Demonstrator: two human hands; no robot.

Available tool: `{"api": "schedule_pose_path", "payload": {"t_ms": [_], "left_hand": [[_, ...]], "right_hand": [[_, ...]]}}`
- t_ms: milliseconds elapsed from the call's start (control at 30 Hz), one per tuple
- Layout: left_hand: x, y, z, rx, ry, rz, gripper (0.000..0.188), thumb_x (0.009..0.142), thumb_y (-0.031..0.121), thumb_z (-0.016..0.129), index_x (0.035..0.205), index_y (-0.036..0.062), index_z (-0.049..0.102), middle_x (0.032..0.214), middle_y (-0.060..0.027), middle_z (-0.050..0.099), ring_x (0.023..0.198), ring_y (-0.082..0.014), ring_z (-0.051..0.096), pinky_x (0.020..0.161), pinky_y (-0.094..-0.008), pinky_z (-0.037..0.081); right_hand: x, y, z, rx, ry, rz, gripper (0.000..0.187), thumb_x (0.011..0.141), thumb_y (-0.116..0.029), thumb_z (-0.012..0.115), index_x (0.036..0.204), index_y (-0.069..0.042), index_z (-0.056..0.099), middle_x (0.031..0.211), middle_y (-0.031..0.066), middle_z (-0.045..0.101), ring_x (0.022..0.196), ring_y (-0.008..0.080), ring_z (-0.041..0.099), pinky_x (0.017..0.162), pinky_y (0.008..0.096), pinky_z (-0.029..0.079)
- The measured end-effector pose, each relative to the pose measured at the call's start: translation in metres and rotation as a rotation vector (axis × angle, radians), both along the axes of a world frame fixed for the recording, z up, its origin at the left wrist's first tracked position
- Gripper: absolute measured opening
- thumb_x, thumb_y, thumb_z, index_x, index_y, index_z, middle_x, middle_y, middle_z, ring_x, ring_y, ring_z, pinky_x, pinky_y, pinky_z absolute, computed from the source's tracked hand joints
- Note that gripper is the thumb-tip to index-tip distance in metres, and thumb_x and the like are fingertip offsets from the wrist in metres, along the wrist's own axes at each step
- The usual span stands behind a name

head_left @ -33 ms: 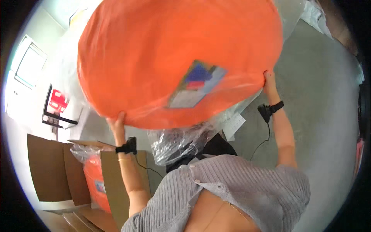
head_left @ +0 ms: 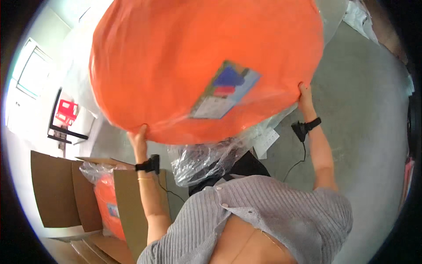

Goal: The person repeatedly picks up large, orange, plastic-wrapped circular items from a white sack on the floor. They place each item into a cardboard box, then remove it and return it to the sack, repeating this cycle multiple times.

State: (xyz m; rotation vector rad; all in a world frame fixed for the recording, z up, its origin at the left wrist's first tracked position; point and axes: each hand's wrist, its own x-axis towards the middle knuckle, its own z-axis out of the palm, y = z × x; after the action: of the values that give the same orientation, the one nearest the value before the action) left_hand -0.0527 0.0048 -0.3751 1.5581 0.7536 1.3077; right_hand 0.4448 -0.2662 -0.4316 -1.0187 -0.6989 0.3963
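A large, round, flat orange package point(head_left: 184, 66) in clear plastic fills the upper middle of the head view, its far edge cut off by the frame. A printed label card point(head_left: 226, 90) lies slantwise on its face. My left hand point(head_left: 140, 140) grips the lower left rim, thumb on the near face. At the right rim, my right hand point(head_left: 305, 94) holds on in the same way. The other fingers of both hands are hidden behind the package. Loose clear plastic point(head_left: 198, 163) bunches below it, near my lap.
An open cardboard box point(head_left: 140, 202) at lower left holds another plastic-wrapped orange package point(head_left: 107, 200). A red stool point(head_left: 67, 111) stands by a black frame point(head_left: 55, 119) at left. White paper sheets point(head_left: 266, 143) lie on the grey floor point(head_left: 360, 114). Crumpled plastic point(head_left: 358, 17) is at upper right.
The orange package has shifted slightly up and to the right. My left hand has moved a little right with it; both hands keep their grip.
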Motion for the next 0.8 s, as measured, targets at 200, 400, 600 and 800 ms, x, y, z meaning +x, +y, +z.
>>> {"api": "schedule_pose_path", "payload": {"t_ms": [200,400,600,800], "left_hand": [[0.077,-0.045,-0.033,-0.177,-0.029,-0.027,0.040,0.075,0.006,0.063,0.111,-0.0067,0.050,0.107,-0.0094,0.055,0.094,-0.0173,0.053,0.083,-0.0303,0.042],[0.081,-0.056,-0.010,-0.469,-0.108,-0.073,0.032,0.082,0.015,0.057,0.105,-0.0075,0.055,0.102,-0.0119,0.058,0.089,-0.0159,0.056,0.077,-0.0267,0.044],[0.070,-0.024,-0.039,-0.740,0.135,-0.144,0.039,0.085,0.027,0.053,0.111,-0.0018,0.052,0.107,-0.0085,0.056,0.090,-0.0166,0.057,0.078,-0.0270,0.047],[0.084,-0.017,-0.032,-1.027,-0.089,-0.586,0.046,0.086,0.038,0.050,0.117,0.0030,0.047,0.104,-0.0137,0.059,0.091,-0.0262,0.059,0.075,-0.0373,0.050]], "right_hand": [[-0.040,-0.008,-0.005,-0.045,0.313,0.021,0.060,0.082,-0.032,0.060,0.127,0.000,0.036,0.124,0.0095,0.046,0.110,0.0196,0.048,0.090,0.0340,0.043],[-0.069,-0.038,-0.013,-0.179,0.557,0.016,0.050,0.081,-0.024,0.061,0.121,0.001,0.044,0.118,0.0091,0.052,0.104,0.0194,0.052,0.088,0.0309,0.043],[-0.089,-0.035,-0.010,-0.427,0.622,0.046,0.050,0.080,-0.027,0.061,0.119,0.002,0.047,0.117,0.0091,0.053,0.103,0.0181,0.053,0.088,0.0309,0.042],[-0.112,-0.017,0.014,-0.311,0.514,0.197,0.038,0.083,-0.022,0.057,0.116,-0.005,0.050,0.115,0.0074,0.053,0.103,0.0195,0.053,0.085,0.0335,0.043]]}}
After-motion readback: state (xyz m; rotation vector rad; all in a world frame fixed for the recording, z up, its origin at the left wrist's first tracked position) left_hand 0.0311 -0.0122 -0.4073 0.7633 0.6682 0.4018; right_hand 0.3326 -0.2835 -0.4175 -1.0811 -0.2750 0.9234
